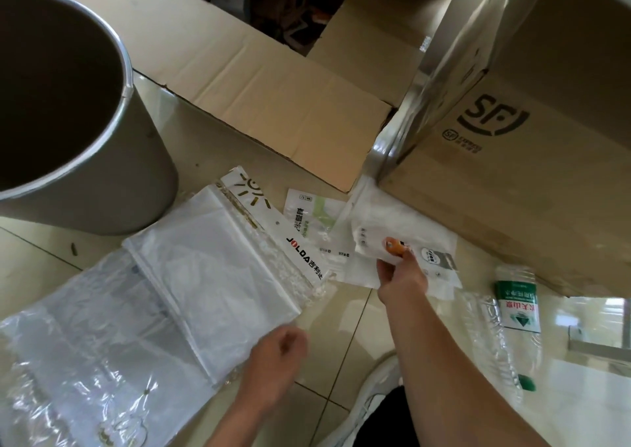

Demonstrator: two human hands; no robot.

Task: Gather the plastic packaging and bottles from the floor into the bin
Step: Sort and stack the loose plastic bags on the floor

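Note:
The grey bin [136, 153] stands open at the upper left. Beside it on the tiled floor lie two large clear plastic bags: one with a white JOLDA header [218, 262] and a crinkled one [78, 354] further left. My left hand [278, 351] pinches the near edge of the JOLDA bag. My right hand [401, 272] grips a small white packet [379, 235] with an orange mark, lifted off a white pouch [430, 265]. A green-printed pouch [314, 221] lies between them. Two clear bottles lie at the right, one with a green label [517, 301], one crushed [491, 340].
An opened cardboard box [273, 81] lies flat behind the packaging. A taped SF carton [532, 132] stands at the right, close to the pouches. My white shoe [372, 402] is at the bottom centre. A metal frame [597, 347] shows at the right edge.

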